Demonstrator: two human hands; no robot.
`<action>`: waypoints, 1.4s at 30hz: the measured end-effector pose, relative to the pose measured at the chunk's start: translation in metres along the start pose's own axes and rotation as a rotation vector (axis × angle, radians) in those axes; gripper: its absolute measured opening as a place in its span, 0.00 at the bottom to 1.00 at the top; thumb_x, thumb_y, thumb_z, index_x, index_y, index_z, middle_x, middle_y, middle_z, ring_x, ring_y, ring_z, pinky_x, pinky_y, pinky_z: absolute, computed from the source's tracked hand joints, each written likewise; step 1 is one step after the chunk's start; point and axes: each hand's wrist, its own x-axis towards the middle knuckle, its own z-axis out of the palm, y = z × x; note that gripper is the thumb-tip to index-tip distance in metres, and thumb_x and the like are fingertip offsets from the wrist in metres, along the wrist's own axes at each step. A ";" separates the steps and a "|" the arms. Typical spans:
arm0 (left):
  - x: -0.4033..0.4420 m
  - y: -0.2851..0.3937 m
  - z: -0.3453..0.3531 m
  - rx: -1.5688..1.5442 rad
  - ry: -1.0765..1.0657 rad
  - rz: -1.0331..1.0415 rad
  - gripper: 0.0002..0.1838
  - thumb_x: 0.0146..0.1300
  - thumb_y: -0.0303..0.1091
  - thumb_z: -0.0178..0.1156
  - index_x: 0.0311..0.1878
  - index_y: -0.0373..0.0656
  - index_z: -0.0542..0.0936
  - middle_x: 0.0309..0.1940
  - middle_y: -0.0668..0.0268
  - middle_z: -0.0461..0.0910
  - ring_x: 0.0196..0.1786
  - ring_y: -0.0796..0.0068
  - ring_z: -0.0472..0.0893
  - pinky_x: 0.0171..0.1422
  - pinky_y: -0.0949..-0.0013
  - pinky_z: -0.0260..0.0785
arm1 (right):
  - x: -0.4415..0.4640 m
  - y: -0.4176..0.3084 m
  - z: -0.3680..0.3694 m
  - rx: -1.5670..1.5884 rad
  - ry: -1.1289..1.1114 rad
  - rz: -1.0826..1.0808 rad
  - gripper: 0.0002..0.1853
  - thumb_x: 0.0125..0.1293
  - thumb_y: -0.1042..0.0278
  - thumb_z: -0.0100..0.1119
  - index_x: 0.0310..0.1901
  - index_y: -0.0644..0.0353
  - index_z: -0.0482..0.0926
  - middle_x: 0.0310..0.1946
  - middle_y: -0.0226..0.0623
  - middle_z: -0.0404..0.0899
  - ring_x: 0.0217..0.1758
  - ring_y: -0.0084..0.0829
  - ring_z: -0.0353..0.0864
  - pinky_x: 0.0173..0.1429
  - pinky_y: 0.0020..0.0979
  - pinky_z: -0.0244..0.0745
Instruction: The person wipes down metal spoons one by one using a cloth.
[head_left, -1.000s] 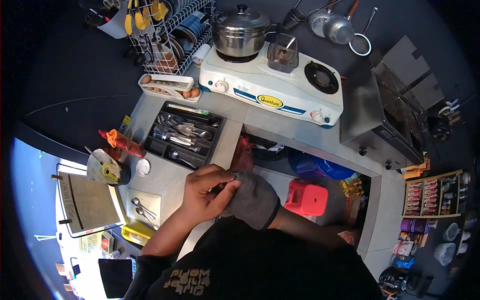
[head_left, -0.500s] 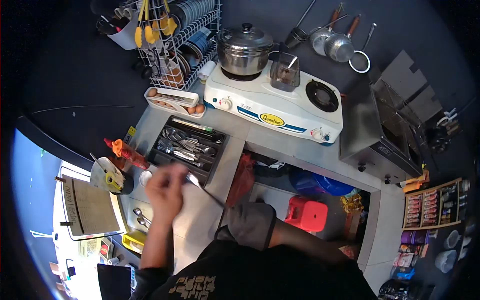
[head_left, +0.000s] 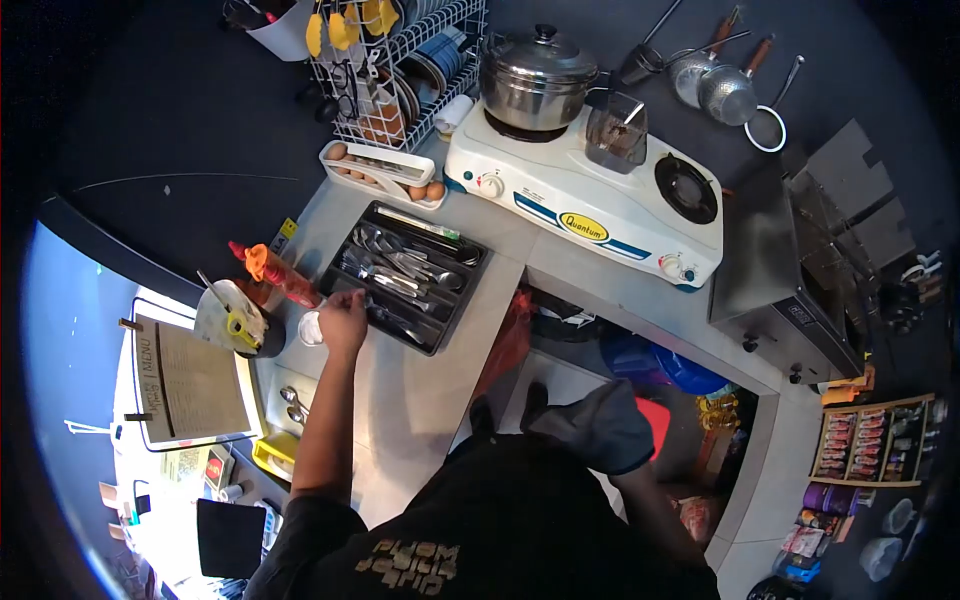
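My left hand (head_left: 343, 318) is over the lower left edge of the black cutlery tray (head_left: 440, 338), its fingers pressed together. What it grips, if anything, is too small to make out. Several forks and spoons (head_left: 400, 272) lie in the tray's compartments, and one utensil (head_left: 398, 324) rests in the lowest one. A grey cloth (head_left: 600, 428) covers my right hand, out over the floor to the right; its fingers are hidden. Beside my left hand are a small white-topped round container (head_left: 311, 328) and a red bottle with an orange top (head_left: 285, 280).
A white two-burner stove (head_left: 540, 190) carries a lidded pot (head_left: 535, 85). An egg holder (head_left: 385, 172) and dish rack (head_left: 420, 65) stand behind the tray. Two spoons (head_left: 293, 403) lie at the left, near a menu board (head_left: 195, 380). A red stool (head_left: 655, 425) is below.
The utensil between my hands is gone from there. My left hand has moved up and right to the tray's edge. The cloth-covered right hand has swung away to the right.
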 end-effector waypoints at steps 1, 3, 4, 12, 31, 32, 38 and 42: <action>-0.002 -0.002 0.002 -0.002 -0.030 -0.001 0.12 0.60 0.39 0.67 0.33 0.38 0.85 0.26 0.54 0.85 0.29 0.60 0.86 0.36 0.63 0.75 | -0.007 0.005 0.005 -0.011 0.057 0.083 0.15 0.55 0.63 0.59 0.39 0.68 0.79 0.32 0.50 0.76 0.39 0.48 0.80 0.38 0.41 0.74; -0.007 -0.005 0.006 0.049 -0.036 -0.010 0.12 0.60 0.39 0.67 0.34 0.38 0.85 0.27 0.54 0.85 0.30 0.60 0.86 0.37 0.62 0.76 | -0.012 0.014 0.003 -0.076 0.113 0.074 0.19 0.54 0.61 0.60 0.42 0.68 0.78 0.32 0.51 0.77 0.38 0.47 0.80 0.37 0.41 0.74; -0.008 -0.006 0.008 0.074 -0.038 -0.013 0.12 0.60 0.39 0.67 0.34 0.38 0.86 0.27 0.54 0.85 0.31 0.59 0.86 0.38 0.62 0.76 | -0.012 0.015 0.001 -0.109 0.143 0.070 0.21 0.54 0.60 0.61 0.44 0.68 0.78 0.33 0.51 0.77 0.38 0.47 0.80 0.37 0.41 0.74; -0.006 -0.006 0.014 0.358 -0.193 0.062 0.14 0.61 0.47 0.62 0.38 0.47 0.87 0.34 0.57 0.85 0.37 0.53 0.85 0.42 0.56 0.76 | -0.027 0.026 -0.042 -0.103 0.038 -0.015 0.20 0.55 0.54 0.64 0.39 0.65 0.75 0.32 0.48 0.75 0.33 0.45 0.79 0.33 0.41 0.74; -0.053 -0.007 -0.057 0.487 -0.009 -0.094 0.14 0.65 0.44 0.60 0.40 0.41 0.79 0.34 0.53 0.82 0.39 0.50 0.83 0.41 0.53 0.74 | 0.013 -0.024 -0.059 0.624 -0.116 0.278 0.51 0.44 0.51 0.77 0.63 0.78 0.62 0.51 0.60 0.77 0.53 0.53 0.80 0.55 0.44 0.76; -0.059 -0.013 -0.068 0.569 -0.028 -0.096 0.14 0.65 0.43 0.60 0.41 0.40 0.78 0.38 0.51 0.82 0.41 0.49 0.83 0.43 0.52 0.75 | 0.013 -0.024 -0.056 0.591 -0.114 0.229 0.52 0.44 0.51 0.77 0.63 0.79 0.61 0.52 0.60 0.76 0.54 0.54 0.79 0.55 0.45 0.76; -0.093 -0.070 -0.097 0.846 -0.248 -0.333 0.18 0.63 0.42 0.62 0.46 0.36 0.77 0.45 0.49 0.83 0.48 0.49 0.84 0.52 0.52 0.77 | 0.029 -0.026 -0.047 0.757 0.037 0.178 0.32 0.42 0.63 0.81 0.48 0.58 0.74 0.40 0.38 0.81 0.44 0.35 0.82 0.48 0.34 0.77; -0.098 -0.059 -0.108 0.889 -0.368 -0.382 0.15 0.63 0.38 0.60 0.46 0.38 0.78 0.45 0.50 0.84 0.47 0.50 0.85 0.50 0.53 0.78 | 0.026 -0.022 -0.046 0.755 -0.158 0.246 0.47 0.48 0.51 0.75 0.64 0.68 0.63 0.52 0.54 0.77 0.53 0.54 0.80 0.54 0.44 0.77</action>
